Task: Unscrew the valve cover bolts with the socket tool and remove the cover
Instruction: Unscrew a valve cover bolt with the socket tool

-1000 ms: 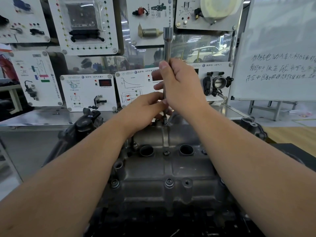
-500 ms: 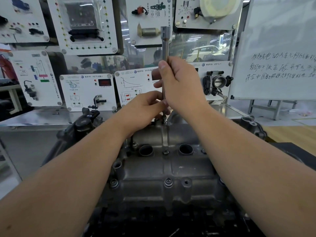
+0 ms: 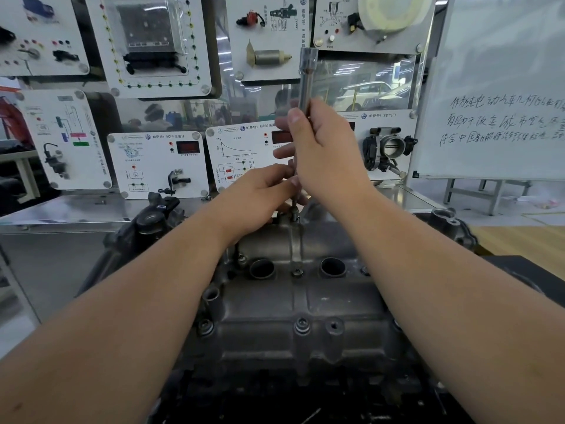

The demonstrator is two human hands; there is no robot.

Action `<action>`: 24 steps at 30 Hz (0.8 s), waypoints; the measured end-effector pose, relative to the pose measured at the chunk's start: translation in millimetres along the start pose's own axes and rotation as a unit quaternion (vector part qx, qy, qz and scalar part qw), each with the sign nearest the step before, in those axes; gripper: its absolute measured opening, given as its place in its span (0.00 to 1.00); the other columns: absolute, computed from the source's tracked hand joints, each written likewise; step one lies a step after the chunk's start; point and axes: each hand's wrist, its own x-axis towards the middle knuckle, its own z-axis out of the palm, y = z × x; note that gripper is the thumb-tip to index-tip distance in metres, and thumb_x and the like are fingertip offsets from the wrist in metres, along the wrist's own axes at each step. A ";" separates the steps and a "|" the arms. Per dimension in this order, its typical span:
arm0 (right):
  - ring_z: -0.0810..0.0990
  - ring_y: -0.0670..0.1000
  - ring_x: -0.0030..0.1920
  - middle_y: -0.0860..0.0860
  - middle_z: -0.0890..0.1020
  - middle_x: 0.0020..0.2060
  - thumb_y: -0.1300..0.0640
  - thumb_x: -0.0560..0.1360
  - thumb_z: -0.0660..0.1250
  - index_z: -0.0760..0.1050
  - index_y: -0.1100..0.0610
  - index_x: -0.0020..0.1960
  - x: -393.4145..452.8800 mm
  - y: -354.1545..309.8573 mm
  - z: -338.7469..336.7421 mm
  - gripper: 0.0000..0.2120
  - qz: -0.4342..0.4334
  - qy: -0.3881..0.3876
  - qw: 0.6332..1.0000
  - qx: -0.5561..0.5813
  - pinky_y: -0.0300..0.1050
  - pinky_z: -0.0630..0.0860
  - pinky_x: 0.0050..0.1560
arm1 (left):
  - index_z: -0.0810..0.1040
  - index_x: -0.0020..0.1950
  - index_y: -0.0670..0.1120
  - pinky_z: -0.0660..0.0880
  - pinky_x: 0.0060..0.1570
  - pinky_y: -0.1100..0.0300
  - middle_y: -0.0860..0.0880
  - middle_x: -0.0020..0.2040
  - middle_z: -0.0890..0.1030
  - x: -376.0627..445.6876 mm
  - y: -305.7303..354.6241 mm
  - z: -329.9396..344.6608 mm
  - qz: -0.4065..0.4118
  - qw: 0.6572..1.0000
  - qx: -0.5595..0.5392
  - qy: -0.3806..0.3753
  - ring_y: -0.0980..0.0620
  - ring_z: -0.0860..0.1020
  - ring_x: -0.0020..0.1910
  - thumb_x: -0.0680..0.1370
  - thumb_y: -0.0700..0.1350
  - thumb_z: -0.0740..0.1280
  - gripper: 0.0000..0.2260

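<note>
Grey cast metal, dull and oily, is what you are working on: the valve cover point(image 3: 293, 301) sits directly below you on the engine, and every place here is given relative to it. Your socket tool point(image 3: 306, 78) stands upright over the cover's far edge, its lower tip seated on the far bolt point(image 3: 294, 216). Your right hand point(image 3: 324, 151) is wrapped round the upper shaft, thumb on the near side. Your left hand point(image 3: 260, 194) pinches the thin lower shaft just above the bolt, fingertips narrow around it. Toward the cover's middle, a centre bolt point(image 3: 297, 272) lies between two open round wells; along the near edge, a near bolt point(image 3: 302, 326) is in place, so I judge the job to be at an early stage. Keep the shaft plumb over the bolt; any lean risks the tip riding off the head. Let the left hand steady and guide only, while the right does the turning. Press down lightly as you turn. Whether the far bolt is already loose cannot be told from here.
</note>
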 end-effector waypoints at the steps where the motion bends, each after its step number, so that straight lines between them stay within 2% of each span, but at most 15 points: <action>1: 0.85 0.42 0.39 0.46 0.83 0.50 0.53 0.85 0.56 0.73 0.53 0.56 0.1 -0.3 0.0 0.08 -0.001 -0.002 1.000 0.006 0.53 0.83 0.43 | 0.81 0.55 0.50 0.71 0.34 0.75 0.54 0.43 0.86 -0.3 0.6 0.2 0.003 1.000 0.003 -0.001 0.65 0.81 0.37 0.86 0.46 0.62 0.08; 4: 0.86 0.44 0.39 0.46 0.84 0.49 0.50 0.84 0.60 0.70 0.48 0.61 -0.6 -1.2 0.4 0.06 -0.008 -0.007 1.000 0.028 0.44 0.78 0.35 | 0.81 0.57 0.45 0.73 0.36 0.71 0.51 0.45 0.86 0.1 0.6 -0.9 0.002 1.000 0.028 0.004 0.63 0.81 0.37 0.85 0.48 0.63 0.09; 7: 0.85 0.44 0.38 0.45 0.85 0.42 0.49 0.82 0.65 0.72 0.41 0.51 -2.1 -1.0 0.4 0.04 -0.010 0.002 1.000 0.018 0.42 0.76 0.32 | 0.79 0.59 0.44 0.74 0.38 0.65 0.49 0.48 0.86 0.9 -0.3 -2.0 0.002 0.999 0.042 0.004 0.60 0.80 0.38 0.84 0.49 0.65 0.10; 11: 0.85 0.43 0.36 0.44 0.85 0.38 0.51 0.82 0.64 0.73 0.44 0.44 -2.1 -1.5 0.6 0.08 -0.018 0.015 1.000 -0.002 0.38 0.75 0.28 | 0.79 0.60 0.42 0.73 0.35 0.70 0.50 0.46 0.84 0.8 -0.2 -1.0 0.001 1.000 0.017 0.008 0.59 0.79 0.37 0.83 0.47 0.67 0.10; 15: 0.85 0.42 0.40 0.43 0.84 0.43 0.52 0.84 0.59 0.71 0.46 0.43 0.4 -0.6 1.7 0.11 -0.008 0.004 1.000 -0.019 0.43 0.75 0.33 | 0.81 0.57 0.49 0.72 0.34 0.73 0.55 0.43 0.86 0.4 0.2 -0.5 0.002 1.000 0.004 0.000 0.63 0.79 0.36 0.85 0.45 0.64 0.07; 17: 0.85 0.42 0.40 0.43 0.84 0.43 0.52 0.84 0.59 0.73 0.46 0.45 1.3 -0.5 1.3 0.10 -0.005 0.005 1.000 -0.010 0.43 0.76 0.34 | 0.81 0.55 0.49 0.72 0.34 0.73 0.55 0.42 0.86 -0.5 1.7 -0.8 0.004 1.000 0.006 -0.002 0.64 0.79 0.35 0.85 0.45 0.64 0.06; 20: 0.85 0.43 0.39 0.44 0.85 0.41 0.49 0.83 0.63 0.75 0.46 0.53 -0.2 0.7 1.3 0.03 -0.002 -0.002 1.000 0.011 0.44 0.77 0.34 | 0.80 0.57 0.44 0.74 0.38 0.65 0.49 0.47 0.87 -0.4 2.5 -2.0 -0.002 1.000 0.025 0.002 0.60 0.81 0.38 0.84 0.46 0.65 0.08; 22: 0.85 0.45 0.40 0.45 0.85 0.39 0.47 0.81 0.66 0.75 0.44 0.51 -1.1 1.8 1.3 0.02 -0.016 -0.001 1.000 -0.004 0.46 0.79 0.37 | 0.80 0.60 0.42 0.73 0.41 0.58 0.47 0.50 0.86 -0.7 3.1 -2.1 -0.008 0.999 0.033 0.002 0.55 0.81 0.41 0.83 0.47 0.66 0.10; 24: 0.84 0.45 0.39 0.45 0.85 0.39 0.49 0.81 0.65 0.76 0.46 0.49 -0.9 2.0 1.6 0.03 -0.019 0.005 1.000 -0.011 0.43 0.77 0.34 | 0.79 0.61 0.41 0.73 0.41 0.58 0.46 0.51 0.86 -0.7 3.1 -1.9 -0.010 1.000 0.028 0.004 0.54 0.81 0.42 0.83 0.47 0.67 0.12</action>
